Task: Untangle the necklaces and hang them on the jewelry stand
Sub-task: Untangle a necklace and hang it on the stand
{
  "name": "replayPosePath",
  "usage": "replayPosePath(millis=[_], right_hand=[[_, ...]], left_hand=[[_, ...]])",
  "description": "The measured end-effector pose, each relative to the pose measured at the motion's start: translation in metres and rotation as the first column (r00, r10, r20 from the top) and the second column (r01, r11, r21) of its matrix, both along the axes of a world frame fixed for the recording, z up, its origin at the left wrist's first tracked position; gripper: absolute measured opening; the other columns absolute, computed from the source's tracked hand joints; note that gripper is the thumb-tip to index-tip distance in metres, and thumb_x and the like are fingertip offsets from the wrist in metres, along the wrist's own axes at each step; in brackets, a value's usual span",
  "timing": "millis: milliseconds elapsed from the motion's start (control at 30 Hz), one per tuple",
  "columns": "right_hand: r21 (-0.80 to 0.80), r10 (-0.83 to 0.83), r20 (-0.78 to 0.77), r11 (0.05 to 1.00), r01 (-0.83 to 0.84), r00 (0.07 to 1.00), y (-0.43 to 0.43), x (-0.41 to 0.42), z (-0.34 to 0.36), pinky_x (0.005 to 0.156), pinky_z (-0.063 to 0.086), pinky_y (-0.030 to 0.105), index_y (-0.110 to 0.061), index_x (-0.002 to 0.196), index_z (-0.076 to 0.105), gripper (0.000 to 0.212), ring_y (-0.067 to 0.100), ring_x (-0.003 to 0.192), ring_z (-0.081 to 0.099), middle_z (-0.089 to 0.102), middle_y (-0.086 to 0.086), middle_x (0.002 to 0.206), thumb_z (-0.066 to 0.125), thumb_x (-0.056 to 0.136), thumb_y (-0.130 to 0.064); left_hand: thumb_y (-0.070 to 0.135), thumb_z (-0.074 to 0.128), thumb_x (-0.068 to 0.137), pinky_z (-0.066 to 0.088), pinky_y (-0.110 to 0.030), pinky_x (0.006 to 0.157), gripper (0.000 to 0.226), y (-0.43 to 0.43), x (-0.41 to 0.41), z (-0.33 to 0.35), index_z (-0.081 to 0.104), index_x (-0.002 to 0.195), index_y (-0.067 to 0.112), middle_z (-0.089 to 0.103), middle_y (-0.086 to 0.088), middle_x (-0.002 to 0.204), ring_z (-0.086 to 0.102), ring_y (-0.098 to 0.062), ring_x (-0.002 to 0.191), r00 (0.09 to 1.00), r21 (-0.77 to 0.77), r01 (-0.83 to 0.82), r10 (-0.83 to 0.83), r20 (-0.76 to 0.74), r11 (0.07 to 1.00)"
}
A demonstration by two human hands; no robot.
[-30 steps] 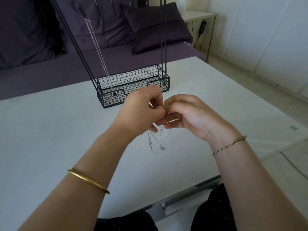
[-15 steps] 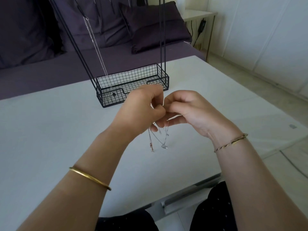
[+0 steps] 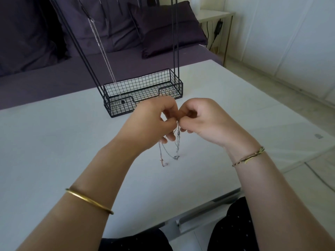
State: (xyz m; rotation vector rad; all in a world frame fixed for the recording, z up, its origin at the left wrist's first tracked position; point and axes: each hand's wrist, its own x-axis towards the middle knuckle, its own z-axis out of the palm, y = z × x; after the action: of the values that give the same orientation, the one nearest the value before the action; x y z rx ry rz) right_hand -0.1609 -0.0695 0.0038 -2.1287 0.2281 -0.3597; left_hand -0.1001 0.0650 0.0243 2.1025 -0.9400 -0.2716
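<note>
Head view: a white table (image 3: 45, 142) fills most of the frame. Toward its far edge, around the middle, stands the black jewelry stand (image 3: 143, 93), a wire-mesh basket base with thin rods rising out of the top of the picture. One silver chain (image 3: 103, 51) already hangs from it on the left side and drops into the basket, where a small dark bead (image 3: 123, 101) lies near the front wall. Behind the table are dark purple cushions (image 3: 166, 28), and beyond the far right corner stands a pale side table (image 3: 213, 15).

Both hands are raised over the middle of the table, just in front of the basket, and hide part of its front rim. The left hand (image 3: 154, 124), with a gold bangle (image 3: 88, 201) on its forearm, has its fingers curled and pinches the tangled necklaces (image 3: 172, 149) at their top. The right hand (image 3: 203, 120), with a thin cord bracelet (image 3: 248, 156) at the wrist, is also curled tight and pinches the same spot, its fingertips meeting the left's. The fine chains hang in loops below the two hands, a small pendant (image 3: 176, 157) at the lowest loop; whether their ends touch the table cannot be told.
</note>
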Motion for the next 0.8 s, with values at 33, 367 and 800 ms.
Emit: replayPosePath(millis=[33,367,800], right_hand=[[-0.013,-0.016,0.015,1.0,0.016,1.0,0.0,0.0,0.0,0.061,0.049,0.034,-0.006,0.075,0.064,0.004,0.019,0.065,0.059,0.067,0.008,0.07,0.059,0.074,-0.005],[0.515,-0.053,-0.081,0.853,0.087,0.995,-0.002,0.002,-0.003,0.053,0.046,0.018,-0.008,0.071,0.062,0.015,0.011,0.056,0.063,0.062,0.006,0.066,0.054,0.082,-0.002],[0.714,-0.006,-0.091,0.697,0.07,0.996,0.005,0.007,0.001,0.049,0.039,0.02,-0.011,0.07,0.059,0.018,0.01,0.05,0.056,0.057,0.001,0.059,0.051,0.085,-0.004]], left_hand=[[-0.002,0.053,0.085,0.056,-0.035,0.054,0.022,0.0,0.0,0.0,0.056,0.073,0.016,0.061,0.005,0.072,0.065,-0.007,0.052,0.997,0.037,0.002,-0.005,0.076,0.999],[0.021,0.055,0.082,0.041,-0.032,0.062,0.003,-0.01,0.008,-0.005,0.056,0.079,0.019,0.05,0.007,0.085,0.048,-0.016,0.087,0.805,0.075,-0.042,-0.011,0.593,0.996],[-0.012,0.055,0.077,0.045,-0.031,0.058,0.022,-0.014,0.003,-0.008,0.054,0.068,0.008,0.051,0.003,0.063,0.048,-0.016,0.064,0.992,-0.339,-0.123,0.102,-0.08,0.933]])
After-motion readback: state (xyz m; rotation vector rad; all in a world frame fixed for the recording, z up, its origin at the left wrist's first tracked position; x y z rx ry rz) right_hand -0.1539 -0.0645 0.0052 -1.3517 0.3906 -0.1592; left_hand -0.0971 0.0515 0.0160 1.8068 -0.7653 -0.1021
